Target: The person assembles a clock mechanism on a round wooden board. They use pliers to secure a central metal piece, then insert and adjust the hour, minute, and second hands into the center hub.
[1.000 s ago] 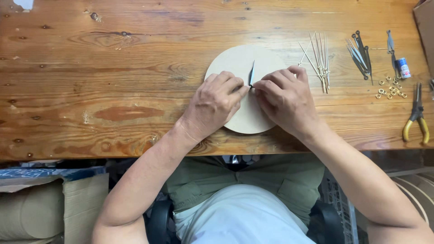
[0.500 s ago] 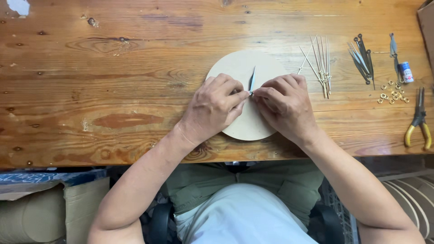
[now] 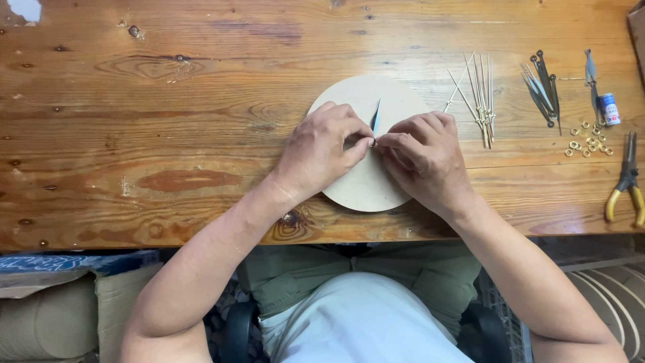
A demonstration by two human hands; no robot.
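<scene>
Both hands rest on a pale round disc on a wooden table. The left hand and right hand pinch shut together on a thin dark pointed hand, which sticks up just above their fingertips. Thin metal rods lie right of the grip.

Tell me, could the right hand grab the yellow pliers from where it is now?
Probably yes. The right hand rests on the round disc, and the yellow-handled pliers lie on the same side of the wooden table. Only bare wood lies between them, though the hand would have to leave the disc.
</scene>
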